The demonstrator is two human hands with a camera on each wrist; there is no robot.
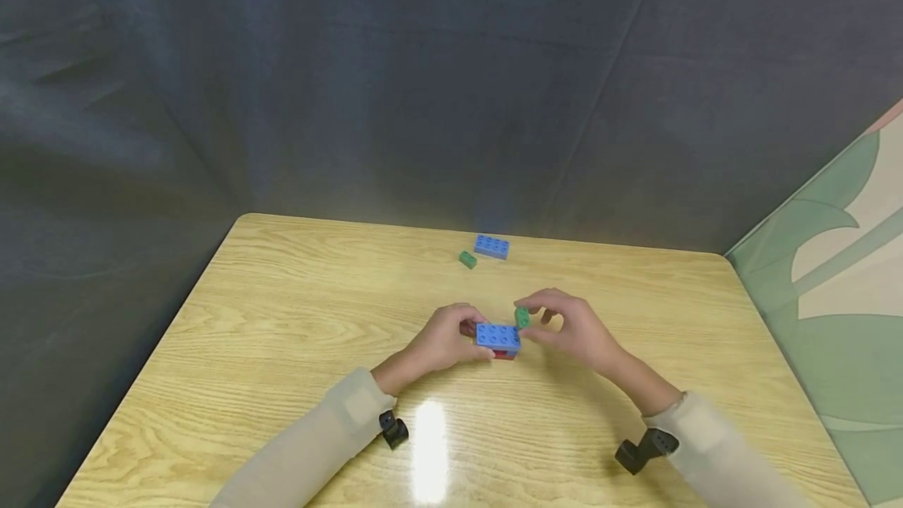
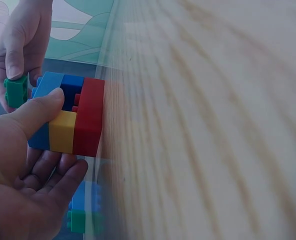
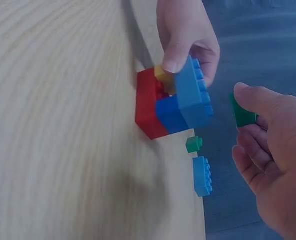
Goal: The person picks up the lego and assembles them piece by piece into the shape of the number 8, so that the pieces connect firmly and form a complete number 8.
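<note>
A block stack stands on the table, with a long blue brick [image 1: 498, 335] on top, a red brick [image 2: 89, 117] at the bottom, and a yellow brick [image 2: 61, 131] and a darker blue brick [image 3: 171, 114] between them, a gap separating those two. The left hand [image 1: 449, 338] grips the stack at its yellow end, thumb on the near side. Just right of and above the stack, the right hand [image 1: 574, 329] pinches a small green brick [image 1: 522, 317] between thumb and fingers. In the right wrist view this green brick is apart from the blue one.
Toward the far edge of the wooden table [image 1: 317, 281] lie a second green brick [image 1: 468, 259] and another long blue brick [image 1: 491, 247], close together. Behind the table hangs a dark cloth [image 1: 423, 85]; a leaf-patterned panel [image 1: 846, 320] is at the right.
</note>
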